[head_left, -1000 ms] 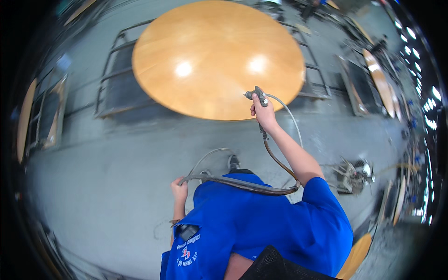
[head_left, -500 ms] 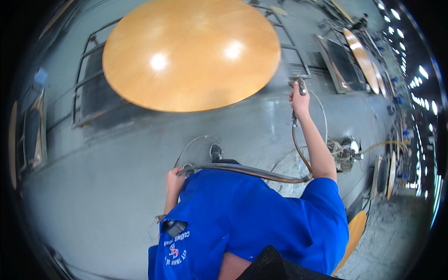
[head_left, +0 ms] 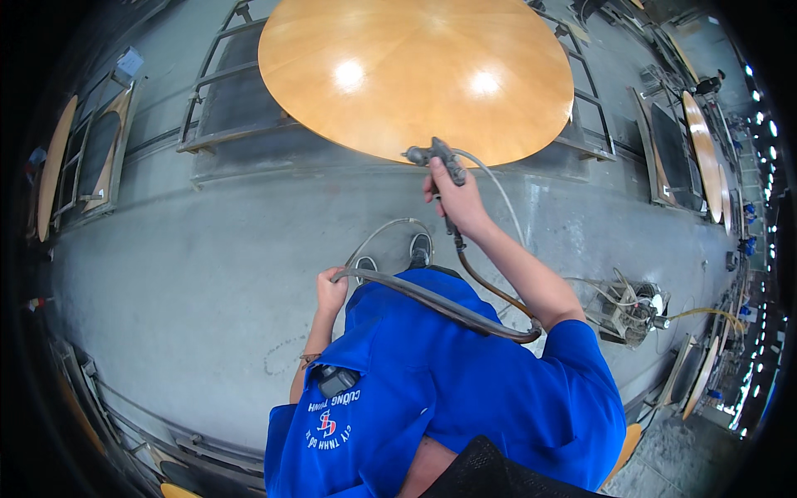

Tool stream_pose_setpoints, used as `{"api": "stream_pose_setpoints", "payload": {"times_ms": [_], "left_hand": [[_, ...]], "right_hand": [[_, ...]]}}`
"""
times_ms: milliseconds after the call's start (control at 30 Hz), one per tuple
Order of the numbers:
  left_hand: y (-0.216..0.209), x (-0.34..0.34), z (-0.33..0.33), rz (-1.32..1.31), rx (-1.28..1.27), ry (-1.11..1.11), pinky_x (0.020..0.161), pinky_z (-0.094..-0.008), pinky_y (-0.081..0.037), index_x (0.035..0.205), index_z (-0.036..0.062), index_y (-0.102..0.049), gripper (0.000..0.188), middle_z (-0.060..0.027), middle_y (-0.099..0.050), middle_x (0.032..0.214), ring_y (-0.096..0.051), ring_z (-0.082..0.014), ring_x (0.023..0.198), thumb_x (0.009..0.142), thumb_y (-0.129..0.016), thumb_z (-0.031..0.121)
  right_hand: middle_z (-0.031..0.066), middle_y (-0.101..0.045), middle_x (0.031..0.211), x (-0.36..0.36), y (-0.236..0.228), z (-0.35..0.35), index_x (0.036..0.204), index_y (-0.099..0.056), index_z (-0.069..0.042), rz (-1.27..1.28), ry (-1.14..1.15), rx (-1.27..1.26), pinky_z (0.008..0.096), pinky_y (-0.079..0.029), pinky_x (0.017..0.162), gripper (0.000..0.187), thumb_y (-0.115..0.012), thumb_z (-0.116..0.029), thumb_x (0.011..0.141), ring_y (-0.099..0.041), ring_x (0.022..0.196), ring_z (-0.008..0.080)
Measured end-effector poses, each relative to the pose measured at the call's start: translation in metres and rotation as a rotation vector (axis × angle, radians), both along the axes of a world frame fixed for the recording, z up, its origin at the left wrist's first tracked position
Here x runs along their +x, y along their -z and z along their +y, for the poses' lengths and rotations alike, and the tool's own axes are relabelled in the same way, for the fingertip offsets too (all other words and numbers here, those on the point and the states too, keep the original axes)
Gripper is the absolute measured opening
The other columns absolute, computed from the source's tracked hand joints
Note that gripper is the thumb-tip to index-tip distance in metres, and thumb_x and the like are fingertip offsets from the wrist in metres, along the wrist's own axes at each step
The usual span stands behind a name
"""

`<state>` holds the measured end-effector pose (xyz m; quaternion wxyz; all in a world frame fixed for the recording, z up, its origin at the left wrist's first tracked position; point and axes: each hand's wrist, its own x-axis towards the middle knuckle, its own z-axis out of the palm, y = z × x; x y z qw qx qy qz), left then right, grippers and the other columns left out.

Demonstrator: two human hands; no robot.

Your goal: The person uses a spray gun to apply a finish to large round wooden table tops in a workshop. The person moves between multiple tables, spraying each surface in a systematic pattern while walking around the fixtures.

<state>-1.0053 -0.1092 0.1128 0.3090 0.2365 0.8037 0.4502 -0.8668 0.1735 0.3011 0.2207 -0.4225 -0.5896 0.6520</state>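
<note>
In front of me a large round tabletop, glossy orange-brown wood, lies flat on a dark metal frame. My right hand is wrapped round the grip of a metal spray gun, held by the tabletop's near edge with its nozzle to the left. A thin pale hose and a brown hose run from the gun. Lower and to the left, my left hand is closed round a looped bundle of grey hose that crosses in front of my waist.
To the right on the floor stands a pump unit with a yellowish hose. Racks with wooden panels line both sides, such as a left panel and a right panel. More racks stand behind me at lower left.
My right hand with the spray gun has swung left, from beyond the tabletop's right side to its near edge. The view has turned, shifting the tabletop rightward. My left hand keeps its hold.
</note>
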Motion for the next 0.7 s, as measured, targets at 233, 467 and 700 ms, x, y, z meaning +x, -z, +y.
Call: {"api": "stream_pose_setpoints", "payload": {"times_ms": [233,467,700], "left_hand": [[0.005,-0.003,0.004,0.092,0.078,0.06,0.052,-0.0368,-0.041,0.072,-0.0027,-0.067,0.023,-0.016,-0.052,0.054,-0.049,-0.0139,0.053,0.088,-0.062,0.013],[0.011,0.004,0.022,0.169,-0.026,0.225,0.055,-0.0369,-0.047,0.076,-0.0004,-0.07,0.012,-0.0207,-0.063,0.064,-0.063,-0.0255,0.055,0.081,-0.062,0.006],[0.006,-0.003,0.031,0.159,-0.058,0.276,0.059,-0.0356,-0.05,0.079,0.0009,-0.073,0.01,-0.0203,-0.067,0.068,-0.068,-0.0259,0.061,0.077,-0.065,0.006]], "right_hand": [[0.0019,-0.056,0.074,0.024,-0.004,-0.006,0.15,-0.04,-0.008,-0.075,0.043,0.019,0.025,-0.048,0.058,0.055,-0.057,-0.03,0.102,-0.053,0.064,0.0085],[0.0018,-0.056,0.07,0.137,0.013,0.064,0.149,-0.043,-0.011,-0.296,0.459,0.256,0.0261,-0.046,0.054,0.055,-0.059,-0.031,0.101,-0.053,0.059,0.0087],[0.0019,-0.057,0.07,0.216,-0.008,0.11,0.15,-0.042,-0.013,-0.339,0.786,0.384,0.0264,-0.045,0.051,0.057,-0.058,-0.036,0.101,-0.055,0.059,0.0099]]}}
